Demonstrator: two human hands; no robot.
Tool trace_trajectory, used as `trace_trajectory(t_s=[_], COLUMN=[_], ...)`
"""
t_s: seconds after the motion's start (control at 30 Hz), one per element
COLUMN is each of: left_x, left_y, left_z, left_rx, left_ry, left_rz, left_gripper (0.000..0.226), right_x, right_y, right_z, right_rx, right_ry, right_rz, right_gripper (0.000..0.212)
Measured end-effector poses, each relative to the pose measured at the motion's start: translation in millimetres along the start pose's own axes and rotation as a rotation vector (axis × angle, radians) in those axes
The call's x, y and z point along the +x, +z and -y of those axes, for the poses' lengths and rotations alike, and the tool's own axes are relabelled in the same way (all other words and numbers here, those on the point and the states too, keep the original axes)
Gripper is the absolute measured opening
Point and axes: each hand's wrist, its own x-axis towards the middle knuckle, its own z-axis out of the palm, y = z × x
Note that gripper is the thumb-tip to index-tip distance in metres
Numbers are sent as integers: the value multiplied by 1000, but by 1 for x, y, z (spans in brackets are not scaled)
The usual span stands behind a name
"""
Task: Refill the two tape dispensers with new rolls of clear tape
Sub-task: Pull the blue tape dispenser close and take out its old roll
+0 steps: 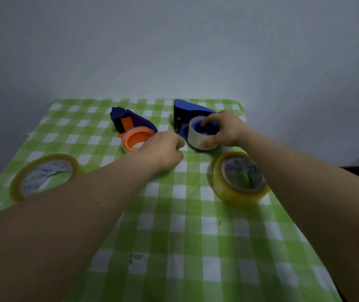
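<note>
Two tape dispensers lie at the far end of the table. The blue dispenser [187,112] at the right carries a thin, nearly used-up core [193,136] on its blue hub. My right hand [224,129] grips that core, a finger inside the hub and the thumb on its outer wall. Left of it is the blue and orange dispenser [128,123] with its orange hub [137,138]. My left hand [163,149] is curled in front of that hub, fingertips near the core; whether it pinches anything is hidden. Two full yellowish tape rolls lie nearer: one at the left [43,175], one at the right [239,177].
A green and white checked cloth [174,236] covers the table, whose edges drop off at the left and right. A plain grey wall [174,51] stands right behind the dispensers.
</note>
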Motion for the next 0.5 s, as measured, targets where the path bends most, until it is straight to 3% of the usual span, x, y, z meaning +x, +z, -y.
trace_trajectory(t_s=[0.1, 0.27, 0.5], left_x=[-6, -19, -26], left_y=[0, -1, -5], left_z=[-1, -3, -1], left_rx=[-2, 26, 18], left_ry=[-35, -41, -42], left_rz=[11, 3, -3], left_gripper=[41, 42, 43], right_x=[-4, -10, -16], right_y=[0, 6, 6], right_z=[-1, 3, 7], right_rx=[-21, -149, -183], right_ry=[35, 47, 45], right_rz=[-23, -17, -5], right_gripper=[44, 60, 50])
